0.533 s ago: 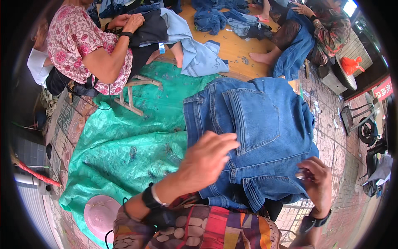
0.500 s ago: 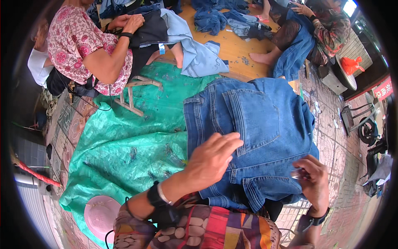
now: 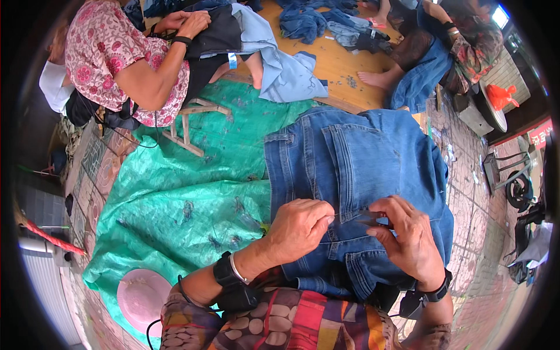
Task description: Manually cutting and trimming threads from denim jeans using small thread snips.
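Note:
Blue denim jeans lie spread over my lap, with the back pockets and seams facing up. My left hand is closed in a pinch above the jeans, beside the lower corner of the upper pocket. Whatever lies between its fingertips is too small to make out. My right hand is closed around small metal snips, which are blurred and partly hidden by the fingers. They point left toward my left hand, with a short gap between. Both hands are over the denim below that pocket.
A green plastic sheet covers the ground at left, with a pink hat on it. A wooden stool frame stands near a co-worker in a floral top. Denim pieces lie on a yellow board, beside another seated person.
My right hand has moved up and left, bringing the snips toward my left hand. My left hand has gone from loosely extended fingers to a pinch. The jeans have barely shifted.

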A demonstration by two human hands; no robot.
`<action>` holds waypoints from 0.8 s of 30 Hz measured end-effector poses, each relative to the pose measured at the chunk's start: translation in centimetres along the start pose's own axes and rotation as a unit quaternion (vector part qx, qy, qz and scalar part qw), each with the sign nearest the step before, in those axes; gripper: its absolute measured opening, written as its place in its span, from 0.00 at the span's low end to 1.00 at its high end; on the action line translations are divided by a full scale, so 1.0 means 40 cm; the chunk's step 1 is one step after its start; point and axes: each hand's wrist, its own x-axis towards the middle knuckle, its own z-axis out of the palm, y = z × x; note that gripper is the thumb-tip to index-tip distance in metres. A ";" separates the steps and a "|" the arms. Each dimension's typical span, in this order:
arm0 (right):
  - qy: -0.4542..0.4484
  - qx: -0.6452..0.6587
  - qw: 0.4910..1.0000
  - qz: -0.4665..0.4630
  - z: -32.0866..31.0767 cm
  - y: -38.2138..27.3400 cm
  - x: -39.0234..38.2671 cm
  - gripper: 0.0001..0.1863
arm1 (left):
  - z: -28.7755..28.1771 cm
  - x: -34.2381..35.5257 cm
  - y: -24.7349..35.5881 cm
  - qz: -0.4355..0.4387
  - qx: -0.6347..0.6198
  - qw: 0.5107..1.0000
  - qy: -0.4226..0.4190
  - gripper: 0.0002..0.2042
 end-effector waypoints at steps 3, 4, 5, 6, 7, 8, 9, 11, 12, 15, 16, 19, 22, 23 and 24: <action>-0.033 -0.147 0.986 -0.075 0.004 -0.017 0.024 0.15 | 0.003 -0.006 0.003 0.006 -0.024 0.999 0.030 0.04; -0.037 -0.176 0.979 -0.100 0.011 -0.023 0.030 0.14 | 0.003 -0.007 0.004 0.008 -0.037 0.999 0.039 0.04; -0.041 -0.204 0.970 -0.126 0.017 -0.029 0.035 0.13 | 0.004 -0.008 0.004 0.008 -0.038 0.998 0.041 0.04; -0.042 -0.205 0.969 -0.127 0.024 -0.031 0.040 0.13 | 0.006 -0.009 0.004 0.029 -0.026 0.998 0.052 0.05; -0.050 -0.221 0.963 -0.144 0.032 -0.031 0.046 0.13 | 0.007 -0.011 0.004 0.050 -0.015 0.997 0.063 0.06; -0.058 -0.237 0.957 -0.160 0.036 -0.034 0.051 0.13 | 0.005 -0.012 0.005 0.050 -0.017 0.997 0.064 0.06; -0.058 -0.249 0.953 -0.164 0.040 -0.039 0.055 0.11 | 0.004 -0.013 0.006 0.056 0.005 0.997 0.046 0.05; -0.054 -0.265 0.949 -0.165 0.047 -0.045 0.057 0.09 | 0.001 -0.014 0.006 0.061 0.027 0.997 0.031 0.05; -0.050 -0.279 0.945 -0.166 0.050 -0.048 0.056 0.08 | 0.001 -0.014 0.006 0.069 0.029 0.997 0.033 0.05; -0.045 -0.309 0.935 -0.168 0.054 -0.063 0.055 0.06 | 0.002 -0.011 0.007 0.088 0.029 0.995 0.043 0.06; -0.045 -0.311 0.934 -0.168 0.055 -0.064 0.054 0.06 | 0.002 -0.010 0.007 0.098 0.027 0.994 0.050 0.06; -0.044 -0.302 0.938 -0.162 0.054 -0.067 0.051 0.06 | 0.000 -0.009 0.010 0.102 0.041 0.993 0.047 0.06; -0.037 -0.295 0.943 -0.149 0.051 -0.065 0.045 0.07 | -0.013 -0.010 0.023 0.100 0.036 0.993 0.045 0.05; -0.031 -0.264 0.954 -0.140 0.046 -0.058 0.042 0.07 | -0.020 -0.006 0.022 0.103 0.037 0.993 0.043 0.05; -0.026 -0.232 0.964 -0.129 0.040 -0.049 0.039 0.08 | -0.032 -0.002 0.018 0.097 0.027 0.993 0.064 0.04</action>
